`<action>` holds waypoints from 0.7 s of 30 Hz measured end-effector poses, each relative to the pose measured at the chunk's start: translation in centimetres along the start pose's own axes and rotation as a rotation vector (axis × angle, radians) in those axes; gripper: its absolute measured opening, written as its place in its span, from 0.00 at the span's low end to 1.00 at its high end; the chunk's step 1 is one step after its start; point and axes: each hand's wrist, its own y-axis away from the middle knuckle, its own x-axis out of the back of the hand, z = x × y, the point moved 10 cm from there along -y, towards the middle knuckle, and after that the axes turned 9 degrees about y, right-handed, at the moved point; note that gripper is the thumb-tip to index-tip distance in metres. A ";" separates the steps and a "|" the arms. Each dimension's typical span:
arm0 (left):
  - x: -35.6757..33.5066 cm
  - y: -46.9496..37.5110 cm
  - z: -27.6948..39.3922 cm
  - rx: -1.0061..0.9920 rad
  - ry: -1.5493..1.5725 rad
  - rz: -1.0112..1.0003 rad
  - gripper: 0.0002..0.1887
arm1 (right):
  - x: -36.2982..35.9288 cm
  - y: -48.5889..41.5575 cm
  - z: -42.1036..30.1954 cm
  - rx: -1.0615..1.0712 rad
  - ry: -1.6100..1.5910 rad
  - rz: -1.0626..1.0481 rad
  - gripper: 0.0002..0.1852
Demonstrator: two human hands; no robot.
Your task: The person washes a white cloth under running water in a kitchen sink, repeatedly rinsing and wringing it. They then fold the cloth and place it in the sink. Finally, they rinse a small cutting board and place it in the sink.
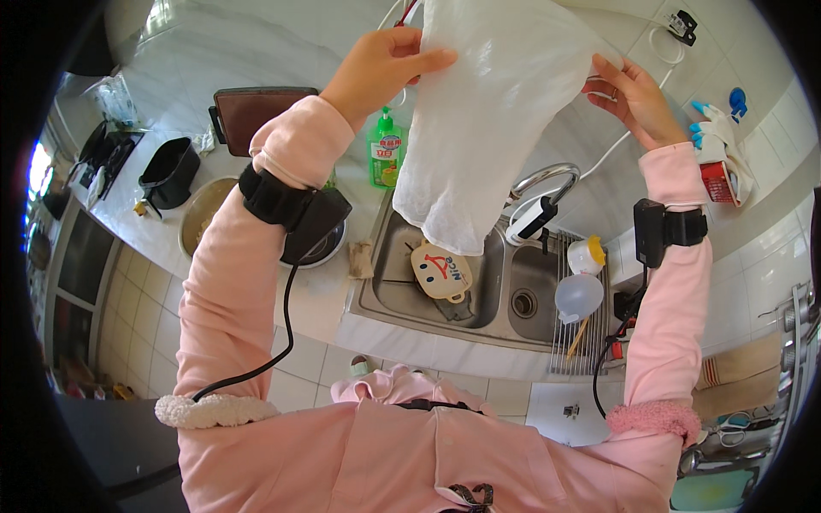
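Note:
A thin, translucent white cloth or bag [481, 128] hangs in front of me above the sink; I cannot tell which it is. My left hand [397, 70] pinches its left edge, thumb on the near face. At the right edge, my right hand [632, 96] holds it between thumb and fingers. The top runs out of view, while the lower end hangs over the left basin of the steel sink [397, 292]. In that basin lie a cream board with a printed face [442, 272] and a dark grey cloth [457, 308] partly under it.
A chrome faucet [558, 173] rises behind the basins. Green detergent bottle [385, 151], sponge [360, 260], metal bowl [192, 218], black bin [170, 173] and brown griddle [247, 115] stand left. On the right, a drying rack [558, 353] bears a translucent scoop [577, 298] and yellow-lidded jar [585, 255].

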 end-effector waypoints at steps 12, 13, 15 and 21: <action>-1.3 -0.2 1.0 0.045 -0.066 -0.005 0.20 | 0.7 -0.2 1.1 -0.030 -0.113 -0.013 0.13; -1.4 -0.1 1.1 0.030 -0.067 -0.008 0.21 | 0.7 -0.2 1.2 -0.023 -0.120 -0.018 0.14; -1.6 -0.1 0.9 0.044 -0.078 -0.022 0.18 | 0.9 -0.1 1.3 -0.016 -0.128 -0.005 0.14; -1.8 -0.2 0.5 0.086 -0.035 -0.044 0.19 | 0.8 0.2 1.9 -0.015 -0.144 -0.011 0.16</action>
